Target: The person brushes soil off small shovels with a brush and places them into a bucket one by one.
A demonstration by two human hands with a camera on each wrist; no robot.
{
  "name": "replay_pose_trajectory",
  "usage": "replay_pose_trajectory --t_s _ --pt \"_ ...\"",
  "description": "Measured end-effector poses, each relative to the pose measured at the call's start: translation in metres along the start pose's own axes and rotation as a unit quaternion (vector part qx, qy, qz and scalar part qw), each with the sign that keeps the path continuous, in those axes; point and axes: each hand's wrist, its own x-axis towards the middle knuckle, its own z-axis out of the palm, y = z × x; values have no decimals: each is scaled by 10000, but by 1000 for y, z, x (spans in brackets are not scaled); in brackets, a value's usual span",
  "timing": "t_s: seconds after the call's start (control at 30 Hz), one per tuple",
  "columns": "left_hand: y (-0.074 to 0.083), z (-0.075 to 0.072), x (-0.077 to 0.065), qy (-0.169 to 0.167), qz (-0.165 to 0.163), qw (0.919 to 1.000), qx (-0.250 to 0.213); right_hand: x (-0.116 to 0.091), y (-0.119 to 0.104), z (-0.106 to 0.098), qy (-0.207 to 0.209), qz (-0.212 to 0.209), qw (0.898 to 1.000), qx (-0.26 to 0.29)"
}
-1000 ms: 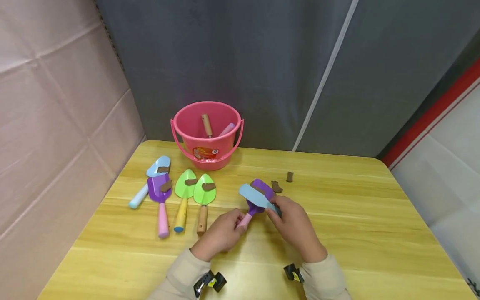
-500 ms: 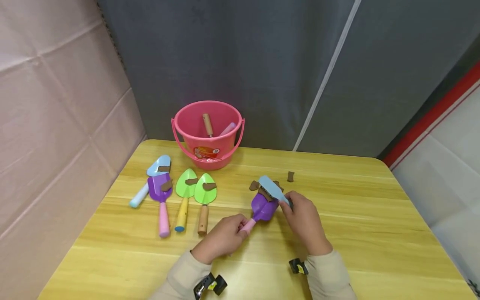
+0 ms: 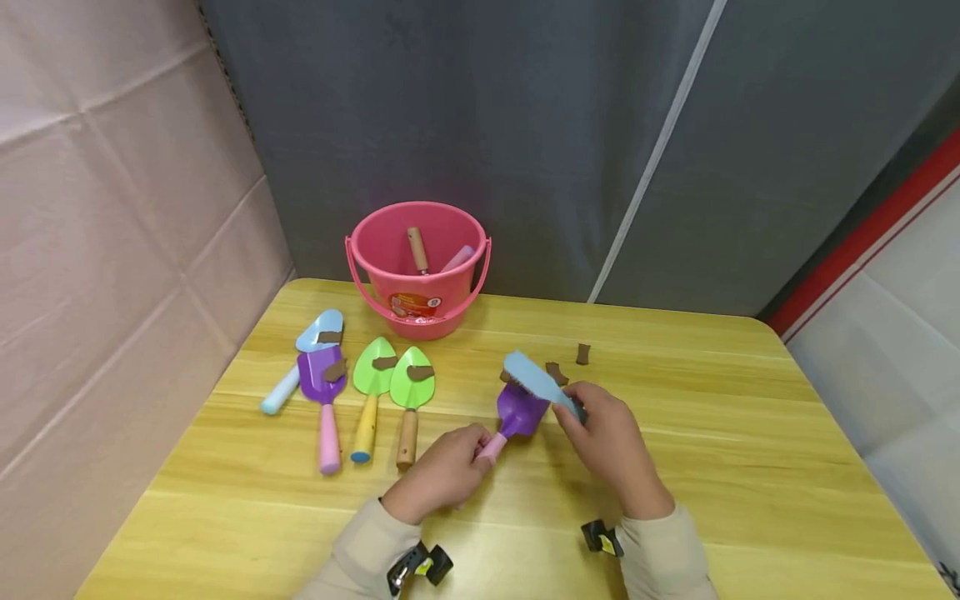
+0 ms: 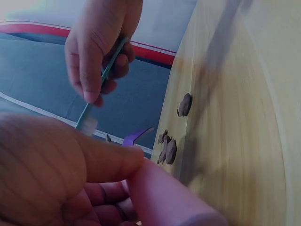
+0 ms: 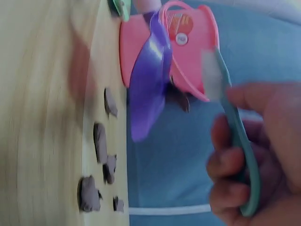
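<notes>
My left hand [image 3: 444,467] grips the pink handle of a purple toy shovel [image 3: 519,411], its blade raised above the table in the right wrist view. My right hand [image 3: 611,446] holds a light blue brush [image 3: 532,377] by its handle. White bristles [image 5: 212,75] face the purple blade in the right wrist view. From the head, the brush head covers the blade's far edge. Several brown clay-like lumps [image 3: 557,373] lie on the table just beyond, and another brown lump [image 5: 178,96] shows behind the blade, whether stuck to it I cannot tell.
A pink bucket [image 3: 427,292] with a wooden handle and a pink handle inside stands at the back. Left of my hands lie a blue shovel [image 3: 318,332], another purple shovel [image 3: 321,375] and two green shovels [image 3: 372,371], each with a brown piece on its blade.
The brush moved right across the shovel blade, then back left a little. The shovel blade has shifted nearer to me. A brown lump now shows beyond the blade's left edge.
</notes>
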Motion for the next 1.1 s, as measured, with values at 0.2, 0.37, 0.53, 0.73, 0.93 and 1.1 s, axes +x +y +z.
replay_pose_trajectory --t_s 0.2,0.37,0.53,0.73,0.93,1.1 --pt "2 0 -1 3 39 9998 201 2 -5 7 -417 40 9987 -288" --pt "2 -1 -2 54 72 9994 327 3 6 7 -178 512 9974 -480" --pt "2 -2 -1 138 29 9993 355 3 15 3 56 819 9952 -529" --pt "0 -3 -1 136 -116 9997 145 -1 8 4 -88 375 9991 -186" --pt "1 -3 -1 259 71 9993 257 -5 -5 14 -629 -373 9973 -48" --pt "0 -2 -2 250 55 9994 212 -2 3 13 -414 -17 9991 -83"
